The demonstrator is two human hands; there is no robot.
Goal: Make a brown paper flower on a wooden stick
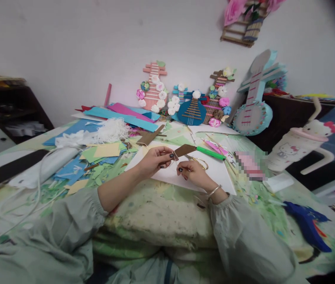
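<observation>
My left hand (158, 159) pinches a small brown cardboard piece (185, 149) by its left end, thumb on top. A thin pale string (174, 157) runs from that end down toward my right hand (192, 172), whose fingertips are closed on it. Both hands are over a white sheet of paper (167, 177). Beside my right hand lie gold-handled scissors (201, 162), partly hidden by it. A green cutter (211, 153) rests just behind the cardboard piece. Farther back lies another brown cardboard piece (152, 135).
Paper scraps (102, 154) and a heap of white string (112, 130) spread at the left, near a phone (10, 169). Several decorated paper lutes (191, 111) lean on the wall. A tumbler (294, 148) and a blue glue gun (306, 221) are at the right.
</observation>
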